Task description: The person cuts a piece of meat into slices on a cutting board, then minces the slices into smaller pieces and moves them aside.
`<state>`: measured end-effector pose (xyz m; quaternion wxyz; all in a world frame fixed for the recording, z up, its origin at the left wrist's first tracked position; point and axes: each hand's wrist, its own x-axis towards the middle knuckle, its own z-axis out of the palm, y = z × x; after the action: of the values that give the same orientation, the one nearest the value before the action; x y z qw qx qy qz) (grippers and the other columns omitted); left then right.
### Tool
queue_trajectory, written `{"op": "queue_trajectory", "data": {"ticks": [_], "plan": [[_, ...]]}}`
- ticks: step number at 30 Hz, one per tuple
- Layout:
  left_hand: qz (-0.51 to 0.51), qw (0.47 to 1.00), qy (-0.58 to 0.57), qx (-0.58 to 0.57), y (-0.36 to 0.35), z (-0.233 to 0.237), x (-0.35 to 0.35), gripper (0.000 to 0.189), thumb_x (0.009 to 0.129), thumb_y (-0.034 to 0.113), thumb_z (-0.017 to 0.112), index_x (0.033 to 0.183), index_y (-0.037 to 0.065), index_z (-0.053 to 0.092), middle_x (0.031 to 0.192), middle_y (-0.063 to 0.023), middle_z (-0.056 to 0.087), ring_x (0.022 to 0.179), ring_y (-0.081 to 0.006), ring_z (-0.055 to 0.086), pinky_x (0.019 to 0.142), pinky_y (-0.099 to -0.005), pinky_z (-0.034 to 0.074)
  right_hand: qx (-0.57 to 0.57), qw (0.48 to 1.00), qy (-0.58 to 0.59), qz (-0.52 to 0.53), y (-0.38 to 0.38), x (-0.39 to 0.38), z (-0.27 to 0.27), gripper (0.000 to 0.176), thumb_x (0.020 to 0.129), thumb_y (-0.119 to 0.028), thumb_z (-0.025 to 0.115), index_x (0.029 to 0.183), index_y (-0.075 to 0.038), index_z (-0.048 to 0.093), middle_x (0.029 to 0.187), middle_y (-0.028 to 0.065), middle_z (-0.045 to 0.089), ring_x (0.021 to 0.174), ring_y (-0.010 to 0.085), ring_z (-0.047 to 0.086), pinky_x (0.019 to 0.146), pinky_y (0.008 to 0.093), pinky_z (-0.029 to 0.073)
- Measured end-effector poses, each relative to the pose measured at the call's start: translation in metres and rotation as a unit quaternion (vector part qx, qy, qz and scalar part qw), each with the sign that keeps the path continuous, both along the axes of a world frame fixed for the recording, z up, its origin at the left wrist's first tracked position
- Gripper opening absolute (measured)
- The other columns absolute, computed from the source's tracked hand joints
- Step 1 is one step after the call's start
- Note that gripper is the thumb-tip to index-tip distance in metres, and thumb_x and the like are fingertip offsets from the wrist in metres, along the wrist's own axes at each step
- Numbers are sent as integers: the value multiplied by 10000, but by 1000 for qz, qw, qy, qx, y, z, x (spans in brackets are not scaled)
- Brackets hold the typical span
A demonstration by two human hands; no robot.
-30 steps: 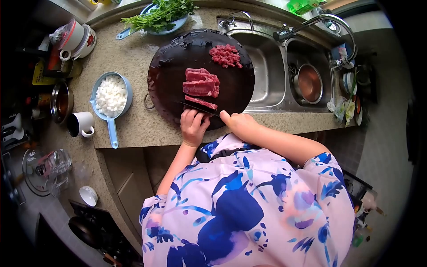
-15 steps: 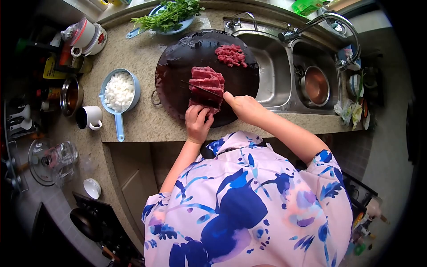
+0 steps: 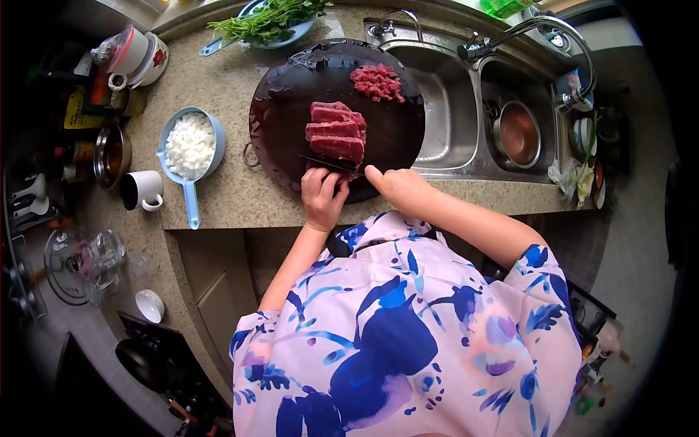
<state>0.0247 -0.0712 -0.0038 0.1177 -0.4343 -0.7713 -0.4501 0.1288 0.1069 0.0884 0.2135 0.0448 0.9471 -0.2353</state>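
Note:
A round dark cutting board [image 3: 280, 120] lies on the counter with sliced raw red meat [image 3: 336, 131] at its middle. My right hand [image 3: 400, 191] is closed round the handle of a knife [image 3: 329, 164], and the handle is mostly hidden by the fingers. The thin dark blade points left, between the slices and my left hand. My left hand [image 3: 322, 198] has its fingers curled down on the near end of the meat, right beside the blade. Only a little of that end shows past the fingertips. A pile of diced meat [image 3: 377, 82] sits at the board's far right.
Left of the board stands a blue handled bowl [image 3: 191, 191] of white cubes, with a mug [image 3: 151, 191] beside it. Leafy greens [image 3: 273, 23] fill a blue strainer behind. A double steel sink [image 3: 472, 109] adjoins on the right, with a metal pot [image 3: 518, 135] in it.
The knife has moved from across the slices toward me, to the near side of the sliced stack. My right hand has come slightly nearer; my left stays on the meat's near end.

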Motion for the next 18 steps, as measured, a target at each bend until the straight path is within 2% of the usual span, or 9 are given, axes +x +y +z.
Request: {"op": "queue_trajectory", "data": {"ticks": [3,6,8,12,18], "plan": [[-7,1000,-7,-5,-1,-2,0,323,685,33,784,988,52,673,1070,-123,601,1033,-356,571,895,-442,464,-6,998,57,7,-19,-35,-20,269,867,-57,555,1091,-26,411,772,213,654,762,399,684,625,479,540],[-6,1000,3,-5,-1,1,-2,329,689,48,786,996,61,666,1073,-111,589,1020,-347,566,891,-453,472,-16,997,80,-6,-20,-31,-19,255,870,-66,556,1077,-20,414,752,204,653,745,397,684,617,475,541],[-6,1000,2,-7,-2,3,-2,332,689,46,785,999,62,666,1070,-111,588,1021,-347,566,891,-453,472,-9,997,77,-12,-12,-8,-16,256,872,-70,557,1081,-29,416,759,207,653,745,400,683,617,479,538],[-5,1000,1,-3,-1,3,-2,338,690,39,778,1007,67,667,1065,-113,583,1024,-346,565,890,-452,472,16,997,-68,-26,4,26,11,241,881,-55,528,1087,-25,407,759,211,646,752,421,672,634,490,531],[-3,1000,8,-7,-2,4,-2,334,692,36,774,1007,63,665,1053,-115,575,1016,-345,564,890,-449,470,13,1000,9,4,12,8,-9,249,872,-64,528,1088,-33,409,742,208,656,753,418,677,638,500,530]]}}
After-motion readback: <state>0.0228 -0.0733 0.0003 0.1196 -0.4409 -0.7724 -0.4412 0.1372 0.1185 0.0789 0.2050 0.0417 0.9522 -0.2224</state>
